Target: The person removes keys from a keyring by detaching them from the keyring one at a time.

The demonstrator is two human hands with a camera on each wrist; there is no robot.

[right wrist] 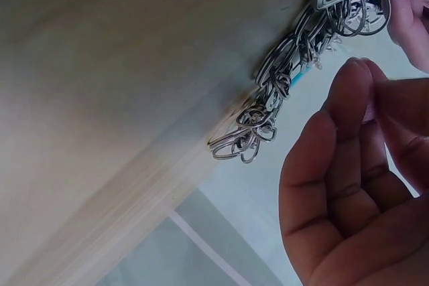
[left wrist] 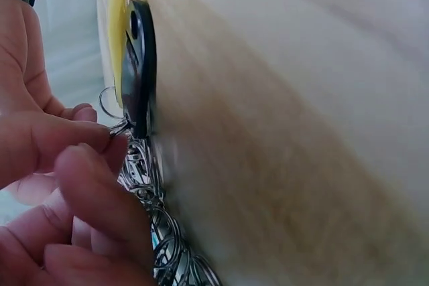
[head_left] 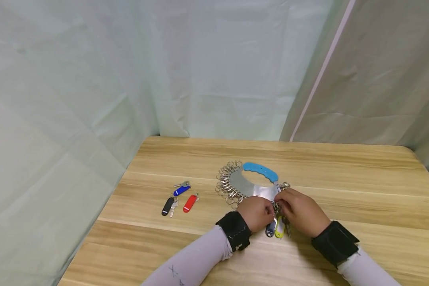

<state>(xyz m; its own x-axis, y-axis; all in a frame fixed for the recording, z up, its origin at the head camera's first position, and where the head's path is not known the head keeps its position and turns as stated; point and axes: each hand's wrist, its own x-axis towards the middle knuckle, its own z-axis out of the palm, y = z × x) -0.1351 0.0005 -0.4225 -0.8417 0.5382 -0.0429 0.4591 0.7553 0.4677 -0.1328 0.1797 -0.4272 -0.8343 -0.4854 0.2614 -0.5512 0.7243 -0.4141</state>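
Note:
A crescent-shaped metal key holder point(head_left: 240, 182) with a blue grip handle point(head_left: 261, 171) lies on the table, its curved edge lined with metal clips and rings point(right wrist: 285, 65). At its near right end my left hand point(head_left: 256, 214) pinches a thin metal key ring point(left wrist: 119, 127). Beside those fingertips hang a dark key tag point(left wrist: 144, 65) and a yellow key tag point(left wrist: 116, 45). Close by, over the same end of the holder, my right hand point(head_left: 305, 210) has its fingers curled and thumb and fingertips together. Nothing shows between them in the right wrist view point(right wrist: 348, 179).
Left of the holder, three key tags lie apart on the wooden table point(head_left: 128, 234): blue point(head_left: 181, 190), black point(head_left: 167, 206) and red point(head_left: 190, 203), each with metal keys or a ring. Pale curtains point(head_left: 218, 71) hang behind and at the left of the table.

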